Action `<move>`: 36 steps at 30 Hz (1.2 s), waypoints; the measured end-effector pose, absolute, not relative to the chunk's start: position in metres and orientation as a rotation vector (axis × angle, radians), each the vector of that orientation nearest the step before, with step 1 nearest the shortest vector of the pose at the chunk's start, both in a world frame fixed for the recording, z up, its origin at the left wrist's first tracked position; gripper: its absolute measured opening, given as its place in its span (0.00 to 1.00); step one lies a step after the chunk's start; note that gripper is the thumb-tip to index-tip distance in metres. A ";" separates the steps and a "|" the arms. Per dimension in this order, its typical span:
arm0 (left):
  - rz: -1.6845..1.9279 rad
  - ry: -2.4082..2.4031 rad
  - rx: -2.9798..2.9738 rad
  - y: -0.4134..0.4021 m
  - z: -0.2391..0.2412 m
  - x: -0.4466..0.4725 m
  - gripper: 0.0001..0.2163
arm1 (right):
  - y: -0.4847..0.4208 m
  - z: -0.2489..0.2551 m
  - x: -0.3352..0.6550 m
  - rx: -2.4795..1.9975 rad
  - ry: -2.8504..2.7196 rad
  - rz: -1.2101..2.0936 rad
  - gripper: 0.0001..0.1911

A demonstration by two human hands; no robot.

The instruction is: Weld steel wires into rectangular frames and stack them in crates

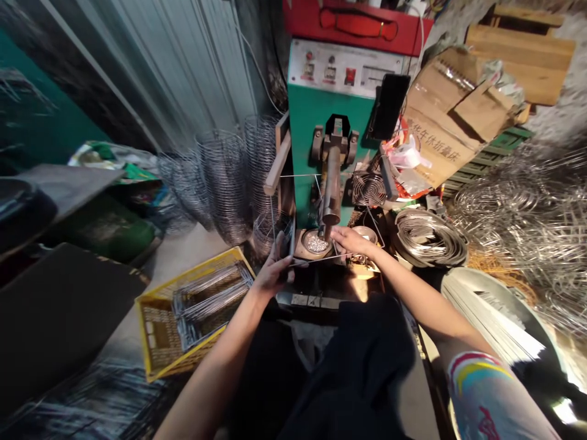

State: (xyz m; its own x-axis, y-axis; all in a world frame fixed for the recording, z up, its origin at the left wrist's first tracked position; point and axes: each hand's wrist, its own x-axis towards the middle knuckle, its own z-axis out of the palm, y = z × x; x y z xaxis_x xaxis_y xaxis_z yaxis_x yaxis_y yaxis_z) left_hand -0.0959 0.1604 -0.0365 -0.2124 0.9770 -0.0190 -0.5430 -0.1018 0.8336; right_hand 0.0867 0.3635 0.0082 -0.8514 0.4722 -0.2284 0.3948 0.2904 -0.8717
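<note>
A thin metal wire frame, roughly four-sided, is held between my two hands in front of a green machine. My left hand grips its near left corner, thumb and fingers closed around the wire. My right hand is closed by the near wire, just under the machine's thick metal arm; its fingertips are partly hidden, close to the arm's lower tip. Just left of those fingertips sits a round dish of small shiny metal pieces. Another bowl stands behind my right hand.
A yellow crate with bent wire pieces stands at left. Stacks of wire rings rise behind it. On the right lie coiled metal strip, a basin of straight rods, and tangled wire. A phone is fixed to the machine.
</note>
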 end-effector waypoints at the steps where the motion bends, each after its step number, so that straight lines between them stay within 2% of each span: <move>1: 1.616 0.883 0.681 0.161 -0.036 -0.098 0.43 | 0.365 0.009 0.083 -0.833 -2.487 1.607 0.17; 6: 1.612 0.879 0.628 0.164 -0.030 -0.101 0.43 | 0.371 0.011 0.074 -0.871 -2.528 1.512 0.11; 17: 1.638 0.858 0.549 0.167 -0.034 -0.107 0.44 | 0.371 0.016 0.072 -0.779 -2.449 1.629 0.10; 25: 1.690 0.862 0.543 0.172 -0.032 -0.117 0.43 | 0.374 0.024 0.063 -0.816 -2.514 1.504 0.08; 31: 1.681 0.887 0.584 0.176 -0.031 -0.124 0.46 | 0.380 0.024 0.054 -0.861 -2.557 1.440 0.13; 36: 1.687 0.938 0.511 0.180 -0.025 -0.129 0.48 | 0.381 0.026 0.045 -0.882 -2.535 1.436 0.11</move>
State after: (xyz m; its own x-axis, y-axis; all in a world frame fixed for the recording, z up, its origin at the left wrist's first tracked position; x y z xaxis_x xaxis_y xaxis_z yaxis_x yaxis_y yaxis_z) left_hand -0.1293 0.1799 -0.0247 -0.3206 0.9393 -0.1226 -0.5994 -0.1009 0.7941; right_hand 0.0454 0.3806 0.0265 -0.8279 0.5272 -0.1913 0.4352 0.3888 -0.8121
